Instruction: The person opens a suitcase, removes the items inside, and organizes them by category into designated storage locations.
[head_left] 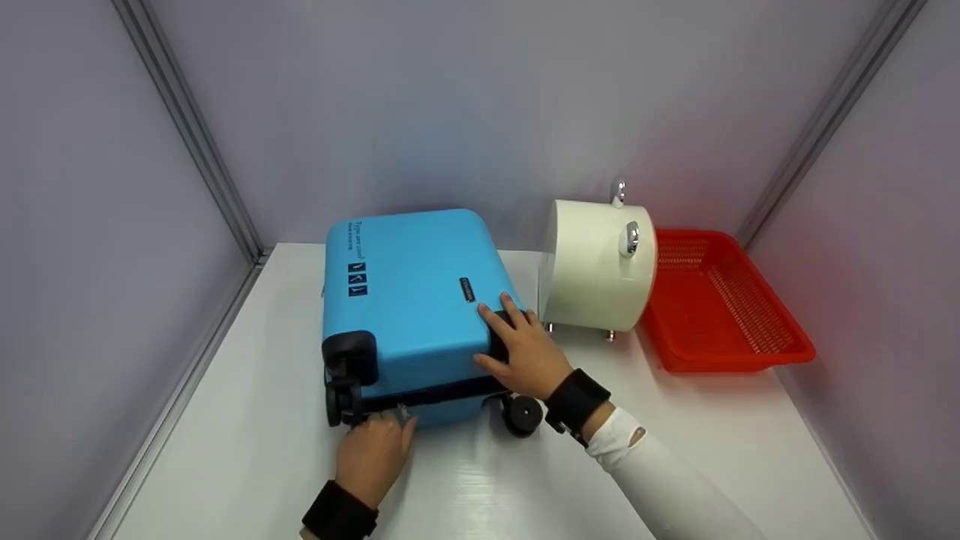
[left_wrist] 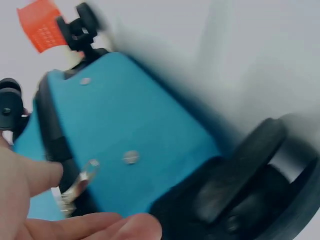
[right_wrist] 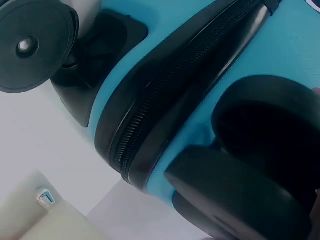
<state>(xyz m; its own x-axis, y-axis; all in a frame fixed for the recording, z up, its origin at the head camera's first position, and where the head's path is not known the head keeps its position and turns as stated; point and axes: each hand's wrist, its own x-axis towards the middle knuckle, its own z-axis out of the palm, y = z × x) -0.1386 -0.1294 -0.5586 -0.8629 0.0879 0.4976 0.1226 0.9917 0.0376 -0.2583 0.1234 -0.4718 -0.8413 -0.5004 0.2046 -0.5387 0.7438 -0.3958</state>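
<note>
In the head view, the right hand (head_left: 527, 356) is covering part of the suitcase's (head_left: 420, 270) black corner guard (head_left: 498, 347), and the left hand's (head_left: 373, 456) fingertips are hiding from sight. The cream pot (head_left: 600, 266) is covering the left edge of the red basket (head_left: 712, 361). The letters on the badge (head_left: 467, 289) are appearing too small for reading. The left wrist view is blurring the metal zipper pull (left_wrist: 80, 184) and is cutting the near wheel (left_wrist: 240, 172). The right wrist view is cutting another wheel (right_wrist: 37, 55) at its left edge.
</note>
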